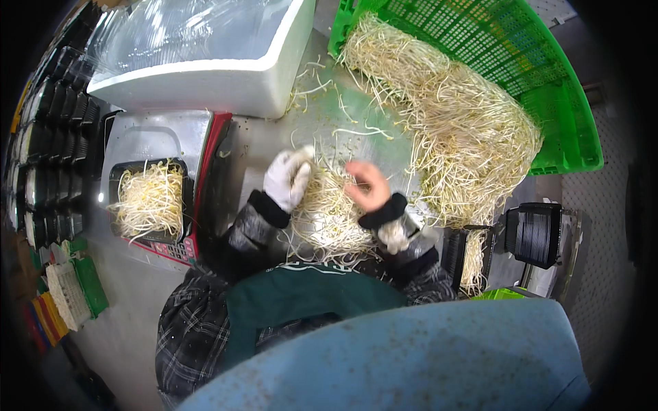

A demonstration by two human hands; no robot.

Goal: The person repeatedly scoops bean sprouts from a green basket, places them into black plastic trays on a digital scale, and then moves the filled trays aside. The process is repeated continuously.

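Note:
A loose pile of bean sprouts [334, 221] lies on the metal table directly in front of me. My left hand [288, 180], in a white glove, is at the pile's left edge with its fingers curled. Whether it pinches any sprouts cannot be made out. At the pile's right edge is my right hand [369, 186], bare and blurred by motion. Its thumb and fingers are bent but apart, with nothing visible between them. To the left, a black plastic tray [187, 177] heaped with sprouts rests on a red digital scale [159, 120].
A green plastic crate [560, 113] lies tipped at the back right, a large sprout heap [462, 118] spilling from it. A white foam box [195, 90] holds clear plastic lids. Stacked black trays [534, 234] stand right; more tray stacks [56, 138] line the far left.

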